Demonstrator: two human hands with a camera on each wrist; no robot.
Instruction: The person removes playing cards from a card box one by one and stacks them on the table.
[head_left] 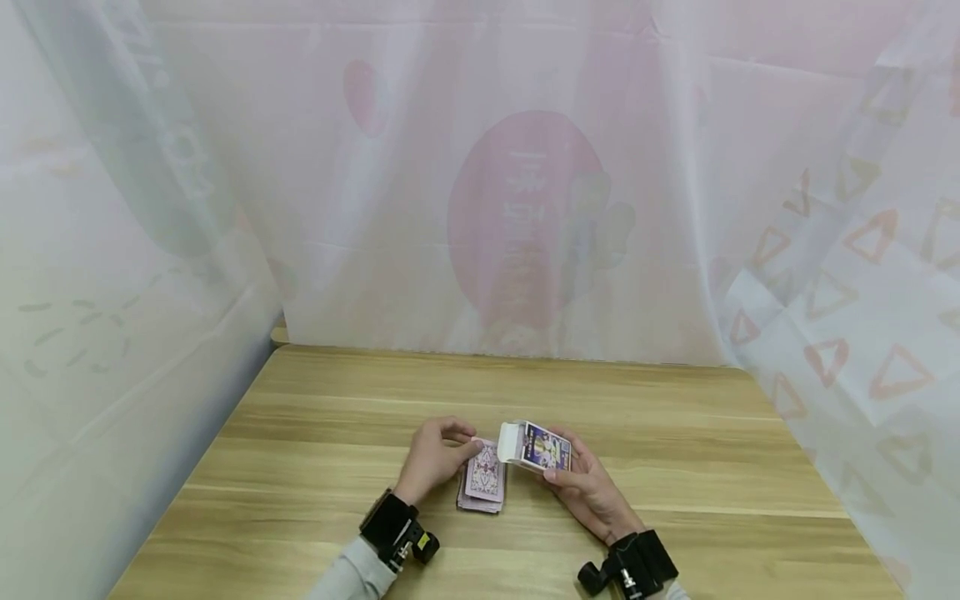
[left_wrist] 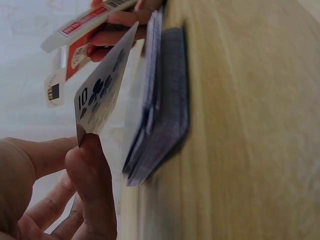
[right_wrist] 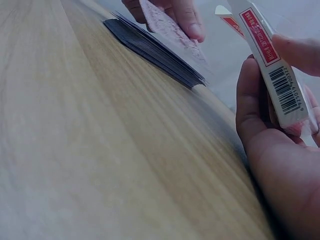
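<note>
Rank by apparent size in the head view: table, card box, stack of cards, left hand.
1. Table, by far the largest.
2. Left hand.
3. Card box and stack of cards: they look about alike, and the lifted card in the left hand covers much of the stack, so no ranking between them.

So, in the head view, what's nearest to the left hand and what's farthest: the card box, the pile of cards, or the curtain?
1. Pile of cards, right beside the left hand.
2. Card box, further right, in the right hand.
3. Curtain, behind the table's far edge.
</note>
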